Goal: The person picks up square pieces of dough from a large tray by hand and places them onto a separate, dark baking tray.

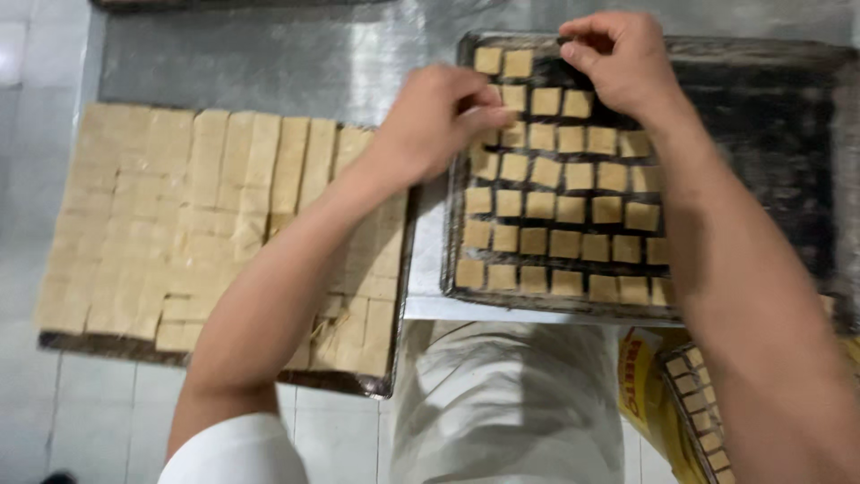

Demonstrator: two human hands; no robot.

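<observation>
Your left hand [436, 121] pinches a dough square [512, 97] over the dark baking tray [761, 108] — your right hand [618, 58], fingers curled, rests at its top row; the cut dough slab [179, 206] lies left of the tray.

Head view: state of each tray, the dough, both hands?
Left tray: covered by a scored dough slab, some squares gone near its right edge.
Right tray: partly filled, left part holds rows of dough squares.
Left hand: pinching a square.
Right hand: fingers curled at top row; contents unclear.
</observation>
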